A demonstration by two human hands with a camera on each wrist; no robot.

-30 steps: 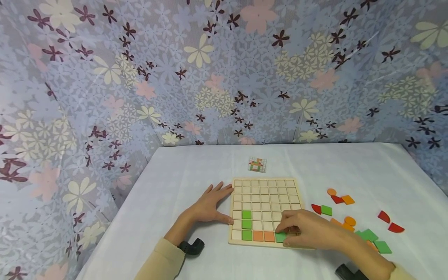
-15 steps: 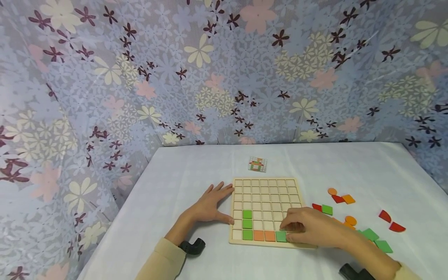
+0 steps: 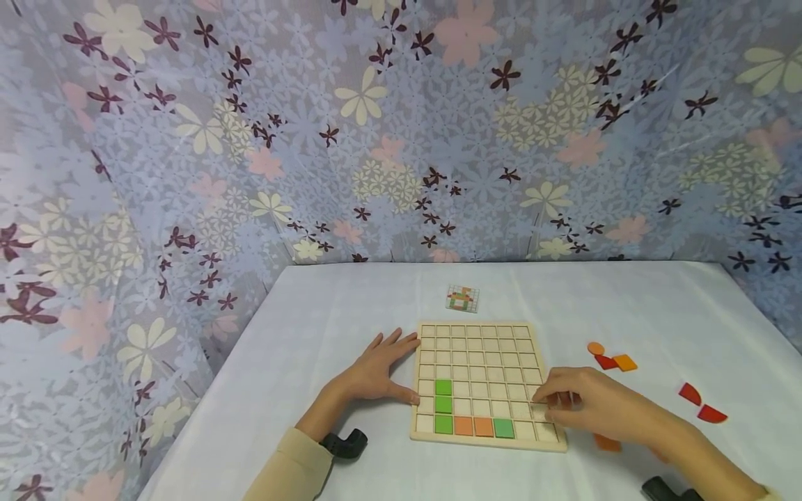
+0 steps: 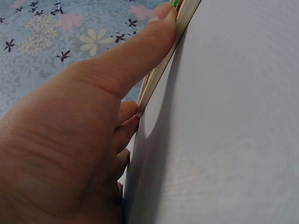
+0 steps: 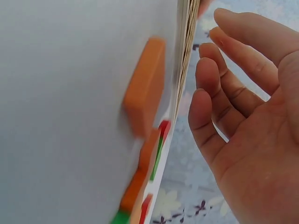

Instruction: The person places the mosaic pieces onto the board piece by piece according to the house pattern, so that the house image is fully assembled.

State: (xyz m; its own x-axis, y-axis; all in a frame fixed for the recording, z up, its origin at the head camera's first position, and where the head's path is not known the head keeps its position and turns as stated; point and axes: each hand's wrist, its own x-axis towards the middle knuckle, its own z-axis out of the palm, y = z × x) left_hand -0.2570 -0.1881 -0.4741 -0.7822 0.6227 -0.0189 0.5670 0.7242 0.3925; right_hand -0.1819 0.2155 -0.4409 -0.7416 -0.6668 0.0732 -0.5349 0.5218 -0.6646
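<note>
A wooden grid board (image 3: 476,351) lies on the white-covered table. Green squares (image 3: 443,404) fill a short column near its left side. In the bottom row, two orange squares (image 3: 473,426) and another green square (image 3: 504,428) continue to the right. My left hand (image 3: 371,372) rests at the board's left edge, fingers spread, with the thumb touching the rim. Over the board's lower right edge hovers my right hand (image 3: 592,405). Its fingers are loosely bent, and in the right wrist view nothing is between them. It hides several loose pieces behind it.
A small printed pattern card (image 3: 463,298) lies beyond the board. To the right are an orange circle (image 3: 596,348), an orange square (image 3: 625,362) and two red quarter-round pieces (image 3: 712,414). One orange tile (image 5: 145,86) lies close under the right hand. A flowered cloth (image 3: 388,139) hangs behind.
My right hand released the green square, which now lies flat in the bottom row, and moved right, off that square. My left hand stayed at the board's edge.
</note>
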